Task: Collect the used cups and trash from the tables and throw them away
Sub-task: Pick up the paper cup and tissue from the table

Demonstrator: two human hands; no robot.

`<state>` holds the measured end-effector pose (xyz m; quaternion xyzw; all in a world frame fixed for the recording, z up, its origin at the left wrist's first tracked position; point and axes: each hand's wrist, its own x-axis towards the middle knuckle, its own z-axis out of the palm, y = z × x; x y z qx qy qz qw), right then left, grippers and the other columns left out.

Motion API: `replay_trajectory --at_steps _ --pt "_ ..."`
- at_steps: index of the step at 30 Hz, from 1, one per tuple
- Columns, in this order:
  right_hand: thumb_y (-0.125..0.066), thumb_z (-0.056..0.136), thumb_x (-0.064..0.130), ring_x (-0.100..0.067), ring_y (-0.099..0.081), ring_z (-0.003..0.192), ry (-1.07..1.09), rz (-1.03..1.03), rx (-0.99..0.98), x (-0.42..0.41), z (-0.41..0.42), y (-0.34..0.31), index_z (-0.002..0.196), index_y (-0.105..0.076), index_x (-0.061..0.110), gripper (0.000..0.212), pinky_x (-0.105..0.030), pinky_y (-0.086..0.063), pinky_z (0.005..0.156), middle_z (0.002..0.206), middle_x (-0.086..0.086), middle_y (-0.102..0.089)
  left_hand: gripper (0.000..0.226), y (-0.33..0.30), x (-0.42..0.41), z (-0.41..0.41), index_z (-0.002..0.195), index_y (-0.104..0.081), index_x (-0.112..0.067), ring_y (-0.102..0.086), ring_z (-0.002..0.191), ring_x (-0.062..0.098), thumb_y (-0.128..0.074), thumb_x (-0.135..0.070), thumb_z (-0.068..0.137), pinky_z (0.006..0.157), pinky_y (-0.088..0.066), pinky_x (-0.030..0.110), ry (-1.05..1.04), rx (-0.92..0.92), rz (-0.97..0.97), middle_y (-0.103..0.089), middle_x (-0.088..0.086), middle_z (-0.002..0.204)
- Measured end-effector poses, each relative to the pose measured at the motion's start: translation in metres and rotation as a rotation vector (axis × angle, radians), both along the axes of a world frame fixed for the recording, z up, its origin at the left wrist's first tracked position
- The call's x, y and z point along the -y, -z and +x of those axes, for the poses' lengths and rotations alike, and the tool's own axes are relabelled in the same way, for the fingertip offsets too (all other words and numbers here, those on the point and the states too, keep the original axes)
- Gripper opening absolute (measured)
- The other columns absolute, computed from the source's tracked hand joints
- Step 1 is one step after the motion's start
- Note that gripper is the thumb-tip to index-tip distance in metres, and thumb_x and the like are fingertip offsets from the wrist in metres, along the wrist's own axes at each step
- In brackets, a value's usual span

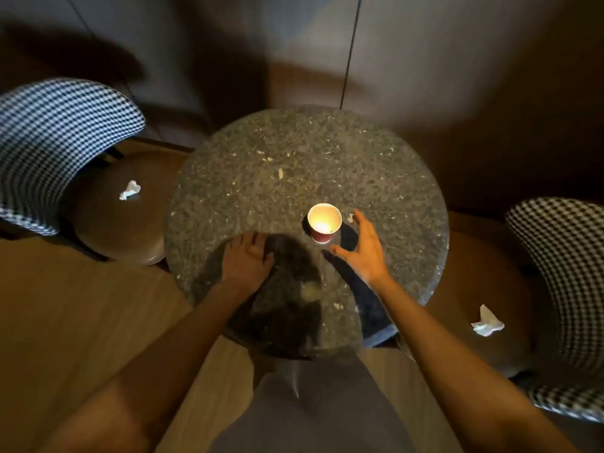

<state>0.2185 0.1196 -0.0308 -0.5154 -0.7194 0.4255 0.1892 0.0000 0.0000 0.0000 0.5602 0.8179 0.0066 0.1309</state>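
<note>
Round speckled stone table [261, 142], seen from above. One paper cup [324, 223] upright on it, right of centre — red outside, white inside, lit bright at the bottom.

R hand [362, 248]: just right of the cup, fingers spread and lightly curved, thumb pointing toward the cup base. Not touching; a visible gap between thumb tip and cup wall. Holds nothing.

L hand [247, 259]: palm down, flat on the tabletop near the front-left edge, well left of the cup. Fingers straight, roughly together; tips in shadow, so can't tell more.

Small white scrap [350, 218] on the table between cup and R fingertips. A few pale crumbs [280, 173] scattered toward the table centre.

Off the table: crumpled tissue [130, 190] on the brown seat of the left chair [58, 132] w/ houndstooth back. Second crumpled tissue [487, 322] on the seat of the right chair [568, 289] — same pattern.
</note>
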Motion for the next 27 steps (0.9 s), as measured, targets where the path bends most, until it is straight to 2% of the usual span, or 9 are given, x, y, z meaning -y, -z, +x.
replay_trajectory --at_steps 3,6,9,14,17,22,25,27 --pt "-0.089 0.063 0.026 -0.021 -0.035 0.139 -0.004 -0.101 -0.084 -0.018 -0.013 0.014 0.148 -0.029 0.015 0.104 -0.037 -0.034 0.111 0.151 -0.005 -0.036 0.052 0.006 -0.020 0.000 0.141 -0.039 -0.014 -0.038 0.131 0.031 -0.045 -0.038 0.095 0.109 -0.031 0.041 -0.039 0.010 -0.002 -0.041 0.012 0.144" --pt "-0.091 0.057 0.018 -0.018 -0.049 0.126 0.016 -0.147 -0.115 -0.027 -0.029 0.031 0.137 -0.043 0.019 0.094 -0.031 -0.043 0.101 0.136 0.000 -0.052 0.052 0.013 -0.032 -0.001 0.140 -0.040 -0.014 -0.039 0.129 0.031 -0.047 -0.038 0.094 0.108 -0.032 0.041 -0.050 0.035 -0.022 -0.043 0.012 0.141" --pt "-0.091 0.057 0.019 -0.015 -0.056 0.117 0.069 -0.154 -0.124 -0.032 -0.037 0.041 0.129 -0.050 0.023 0.083 -0.035 -0.048 0.097 0.127 0.003 -0.060 0.053 0.020 -0.037 -0.004 0.140 -0.040 -0.014 -0.041 0.127 0.030 -0.048 -0.038 0.094 0.106 -0.034 0.040 -0.060 0.061 -0.048 -0.044 0.012 0.140" --pt "-0.089 0.060 0.025 -0.013 -0.061 0.104 0.205 -0.109 -0.149 -0.034 -0.044 0.040 0.124 -0.055 0.026 0.072 -0.023 -0.047 0.081 0.110 0.011 -0.064 0.052 0.026 -0.047 -0.011 0.140 -0.041 -0.015 -0.041 0.128 0.029 -0.048 -0.037 0.093 0.108 -0.034 0.040 -0.019 0.091 -0.068 -0.043 0.010 0.141" --pt "-0.088 0.062 0.026 -0.010 -0.062 0.104 0.309 -0.094 -0.197 -0.031 -0.039 0.027 0.123 -0.056 0.026 0.069 -0.023 -0.049 0.084 0.113 0.010 -0.065 0.050 0.023 -0.058 -0.015 0.137 -0.044 -0.013 -0.043 0.125 0.031 -0.050 -0.035 0.092 0.106 -0.034 0.039 0.066 0.085 -0.029 -0.046 0.012 0.138" --pt "-0.087 0.064 0.018 0.007 -0.053 0.100 0.480 0.004 -0.217 -0.009 -0.006 0.000 0.124 -0.054 0.024 0.069 0.001 -0.040 0.079 0.109 0.022 -0.057 0.047 0.016 -0.085 -0.002 0.131 -0.051 -0.008 -0.047 0.122 0.033 -0.057 -0.030 0.090 0.104 -0.036 0.041 0.258 0.142 0.079 -0.052 0.017 0.133" --pt "-0.086 0.066 0.017 0.019 -0.052 0.101 0.588 0.050 -0.216 0.016 0.029 -0.012 0.120 -0.050 0.031 0.067 0.003 -0.039 0.078 0.110 0.026 -0.056 0.044 0.014 -0.099 0.025 0.124 -0.056 -0.006 -0.054 0.114 0.032 -0.062 -0.026 0.086 0.098 -0.042 0.041 0.425 0.153 0.137 -0.059 0.016 0.121" --pt "-0.086 0.066 0.016 0.020 -0.052 0.102 0.668 0.074 -0.197 0.037 0.057 -0.017 0.120 -0.051 0.025 0.065 0.002 -0.040 0.078 0.110 0.022 -0.057 0.043 0.011 -0.104 0.051 0.123 -0.057 -0.005 -0.054 0.111 0.033 -0.064 -0.024 0.085 0.095 -0.043 0.043 0.548 0.148 0.138 -0.059 0.016 0.119"
